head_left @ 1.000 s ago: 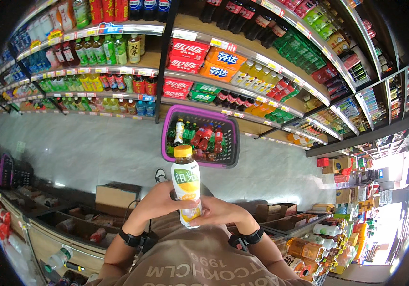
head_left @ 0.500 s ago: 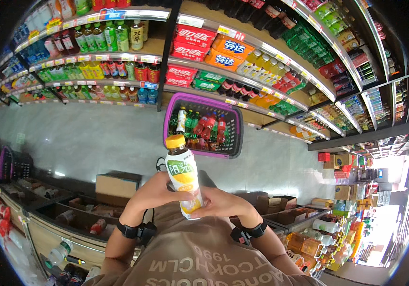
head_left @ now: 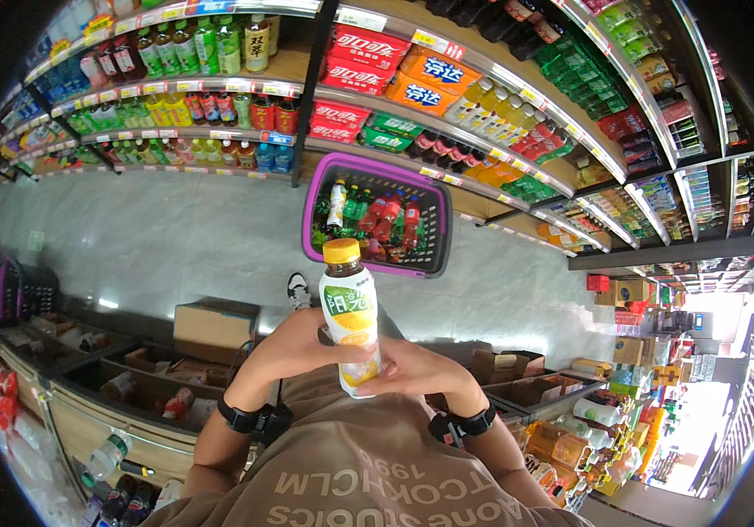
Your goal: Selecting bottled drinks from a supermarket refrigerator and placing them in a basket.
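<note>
In front of my chest I hold a white drink bottle (head_left: 352,303) with a yellow cap and a green and yellow label. It stands nearly upright, tilted a little. My left hand (head_left: 302,344) is closed round its left side. My right hand (head_left: 408,364) grips its lower right part, thumb across the front near the base. Beyond the bottle, on the floor, stands a dark shopping basket (head_left: 445,230) with a purple rim. Inside it lie a similar white bottle (head_left: 337,204), several red-labelled bottles (head_left: 389,218) and some green ones (head_left: 364,201).
Shelves of bottled drinks (head_left: 192,53) and packs of red cartons (head_left: 359,61) run along the far side. Behind me to the left are low bins (head_left: 122,386) and a cardboard box (head_left: 216,329). Another basket (head_left: 25,294) stands at far left. Large oil jugs (head_left: 570,443) sit at lower right.
The bottle in both hands has shifted slightly right in view and stands a bit more upright. My left shoe has come into sight. The basket appears slightly higher in the picture.
</note>
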A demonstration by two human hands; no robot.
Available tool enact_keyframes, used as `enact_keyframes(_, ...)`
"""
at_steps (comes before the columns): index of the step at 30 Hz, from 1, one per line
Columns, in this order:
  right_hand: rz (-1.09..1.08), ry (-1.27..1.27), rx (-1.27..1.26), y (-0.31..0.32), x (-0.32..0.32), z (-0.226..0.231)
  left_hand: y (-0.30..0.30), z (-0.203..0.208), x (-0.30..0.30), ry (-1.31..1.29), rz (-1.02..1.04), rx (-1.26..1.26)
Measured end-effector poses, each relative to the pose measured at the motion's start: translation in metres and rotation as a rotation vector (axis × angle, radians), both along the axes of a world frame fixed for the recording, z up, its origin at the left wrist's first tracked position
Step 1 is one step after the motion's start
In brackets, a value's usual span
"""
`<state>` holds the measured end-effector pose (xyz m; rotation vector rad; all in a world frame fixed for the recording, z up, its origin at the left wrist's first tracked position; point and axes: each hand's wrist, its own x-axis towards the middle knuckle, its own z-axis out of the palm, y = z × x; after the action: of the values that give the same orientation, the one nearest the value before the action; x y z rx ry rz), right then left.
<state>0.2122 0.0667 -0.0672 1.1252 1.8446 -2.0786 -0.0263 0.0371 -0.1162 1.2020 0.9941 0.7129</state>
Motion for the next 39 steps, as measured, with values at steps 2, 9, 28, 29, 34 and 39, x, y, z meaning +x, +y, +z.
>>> enact_keyframes(2,-0.046,0.049,-0.063,-0.004,-0.001,-0.003,-0.002,0.001,-0.001,0.026,-0.027,-0.003)
enact_keyframes(9,-0.012,0.003,0.143,-0.011,-0.018,0.003,-0.009,0.007,-0.022,0.003,0.004,-0.013)
enact_keyframes(28,0.452,-0.291,0.559,-0.031,0.056,0.012,-0.018,-0.003,-0.049,-0.234,0.298,-0.057)
enact_keyframes(29,0.581,-0.412,0.451,-0.041,0.077,0.014,-0.017,-0.004,-0.051,-0.256,0.317,-0.066)
enact_keyframes(34,0.977,-0.639,0.016,-0.095,0.108,0.02,-0.023,-0.012,-0.049,-0.338,0.409,-0.08)
enact_keyframes(39,0.959,-0.657,-0.066,-0.131,0.129,0.025,-0.023,-0.017,-0.045,-0.28,0.396,-0.055)
